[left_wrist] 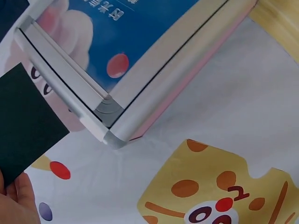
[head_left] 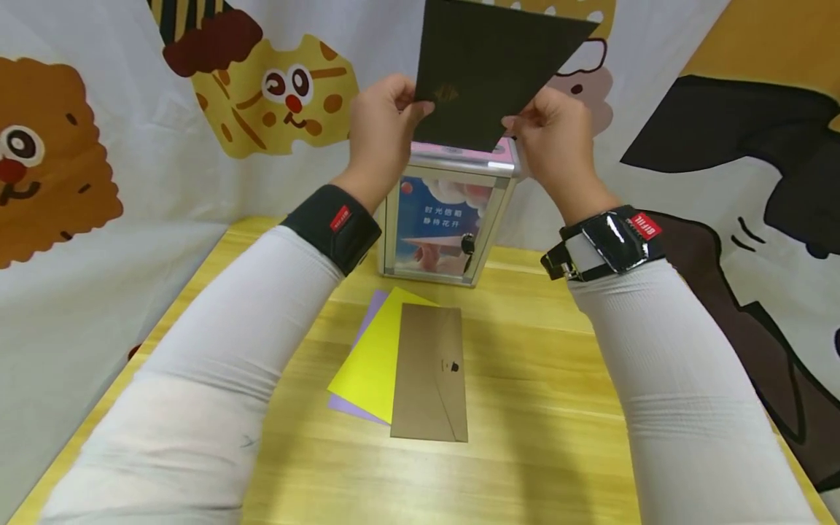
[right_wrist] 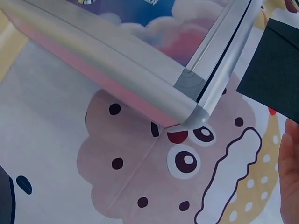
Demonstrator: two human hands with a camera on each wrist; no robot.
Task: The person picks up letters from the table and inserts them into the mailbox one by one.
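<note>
1. While both hands are raised at 12 o'clock of the worktop (head_left: 538, 408), the left hand (head_left: 380, 138) pinches the left edge of the dark envelope (head_left: 488, 65) between thumb and fingers, and the right hand (head_left: 558, 142) pinches its right lower edge; each grip is closed on the paper.
2. The dark envelope hangs tilted in the air directly above the pink top of the box (head_left: 446, 219), its lowest edge close to the lid but, as far as I can judge, not yet in any slot.
3. To do this step well, I would level the lower edge so it runs parallel to the lid, then lower it straight; the tilt looks likely to snag a corner.
4. Keeping the pinches near the sides should stop the paper bowing.
5. At 6 o'clock of the box lie a brown envelope (head_left: 429, 372), a yellow sheet (head_left: 370, 364) and a purple sheet (head_left: 351, 407), overlapping, untouched.
</note>
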